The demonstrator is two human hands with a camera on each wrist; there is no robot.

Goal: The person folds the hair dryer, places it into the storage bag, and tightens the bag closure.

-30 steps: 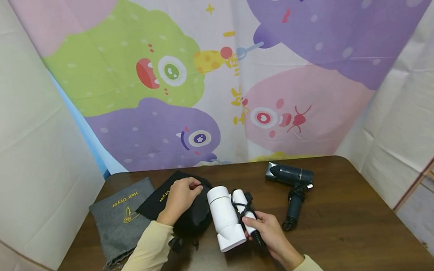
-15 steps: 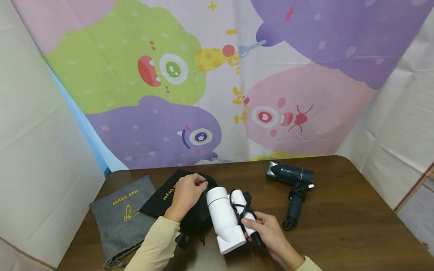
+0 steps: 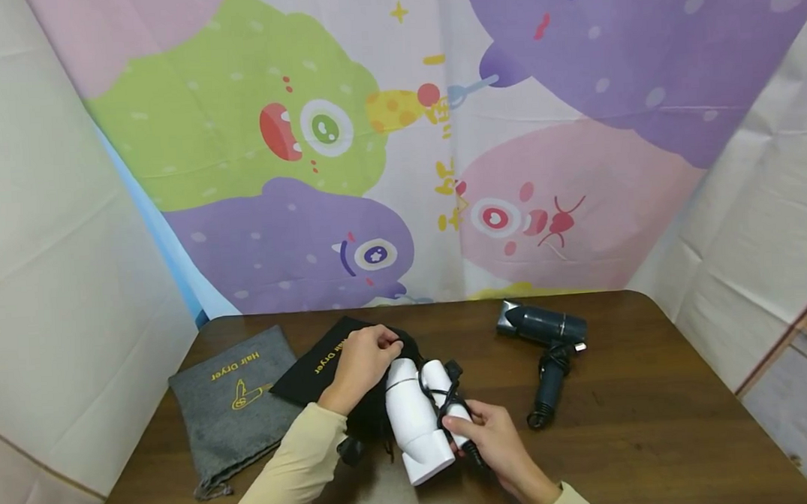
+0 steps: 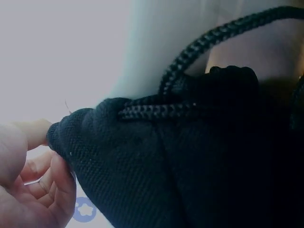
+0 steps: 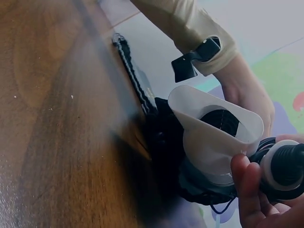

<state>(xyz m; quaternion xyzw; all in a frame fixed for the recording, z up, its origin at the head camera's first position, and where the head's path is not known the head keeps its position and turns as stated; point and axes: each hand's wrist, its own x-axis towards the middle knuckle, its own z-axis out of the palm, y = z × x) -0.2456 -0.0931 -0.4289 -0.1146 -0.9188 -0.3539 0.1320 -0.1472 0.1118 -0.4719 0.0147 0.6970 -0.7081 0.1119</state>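
My left hand (image 3: 362, 363) pinches the rim of a black drawstring bag (image 3: 314, 365) between thumb and fingers. In the left wrist view the bag's hem (image 4: 142, 111) and its braided cord (image 4: 199, 45) show up close. My right hand (image 3: 496, 443) grips the folded handle of a white hair dryer (image 3: 411, 417), which has a black cord wound round the handle. The dryer's rear end is right at the bag's mouth. In the right wrist view its flat nozzle (image 5: 213, 116) faces me, and the bag's dark cloth (image 5: 194, 187) lies behind the barrel.
A grey drawstring bag (image 3: 231, 417) with yellow lettering lies flat on the left of the wooden table (image 3: 641, 422). To the right lies a dark hair dryer (image 3: 545, 325), its cord wound at the handle. A cartoon-printed cloth (image 3: 344, 134) hangs behind the table.
My left hand and the black bag's rim have shifted right. The white dryer has tipped and moved slightly down and left, bringing its rear end against the bag's opening. The grey bag stays put.
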